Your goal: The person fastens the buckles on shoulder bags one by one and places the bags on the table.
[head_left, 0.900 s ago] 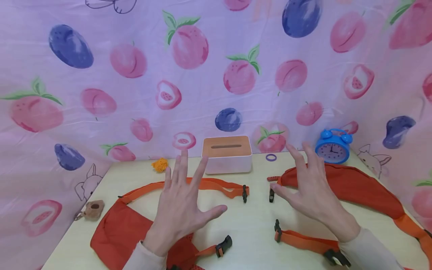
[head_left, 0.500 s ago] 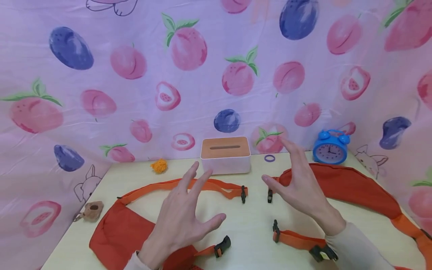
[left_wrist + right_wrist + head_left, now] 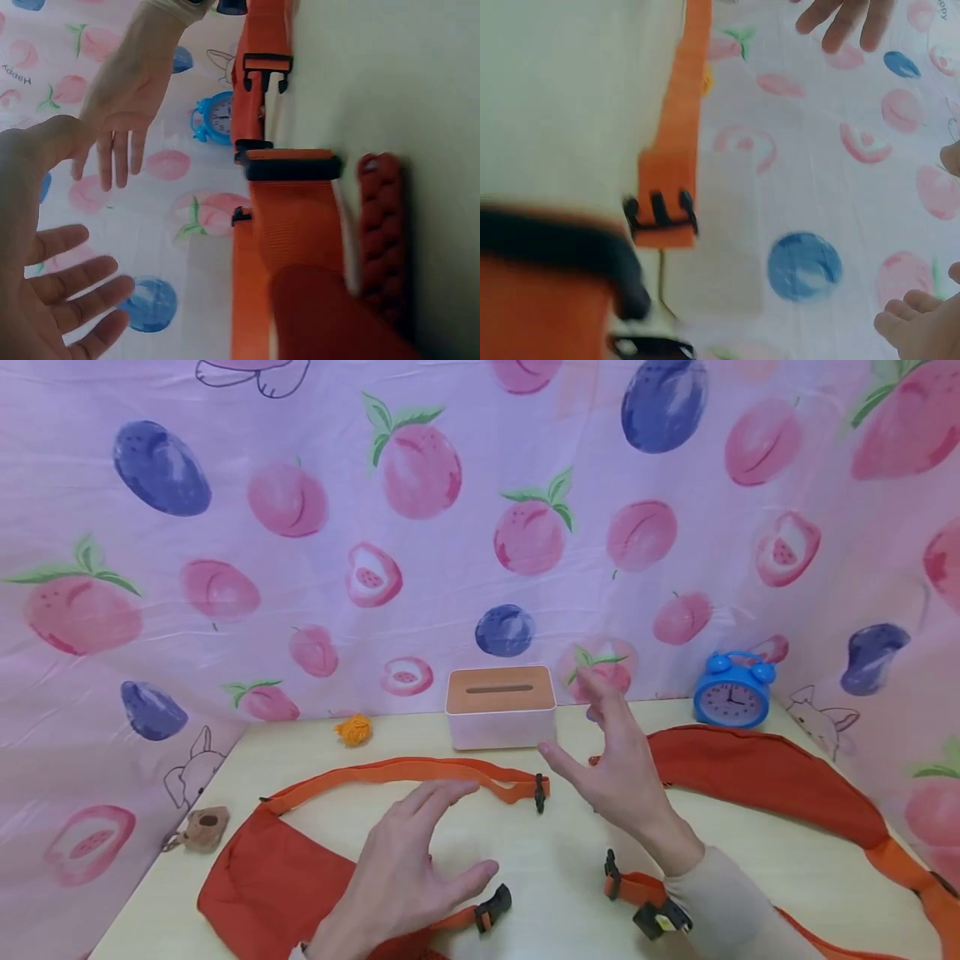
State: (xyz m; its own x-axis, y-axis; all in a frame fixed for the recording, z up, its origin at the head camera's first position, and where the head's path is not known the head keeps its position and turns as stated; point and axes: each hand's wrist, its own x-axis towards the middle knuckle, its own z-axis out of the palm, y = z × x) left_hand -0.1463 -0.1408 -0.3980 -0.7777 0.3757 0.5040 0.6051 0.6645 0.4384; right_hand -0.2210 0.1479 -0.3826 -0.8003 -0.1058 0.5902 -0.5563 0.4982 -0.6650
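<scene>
My left hand hovers with relaxed, spread fingers over a red waist bag. Its orange strap curves along the back to a black buckle, and another black buckle lies by the thumb. My right hand, fingers extended and thumb apart, is above the table beside a second red waist bag. Below its wrist lies an orange strap end with a black buckle. Both hands hold nothing; in the left wrist view the left palm faces the right hand.
At the back stands a white tissue box with a wooden lid. A blue alarm clock is at the back right. To the left are a yellow yarn-like bundle and a small brown plush. A fruit-print cloth hangs behind the table.
The right hand has moved left, toward the middle, now covering the purple ring. The left hand has lowered its fingers, which were spread upward before. The bags stay in place.
</scene>
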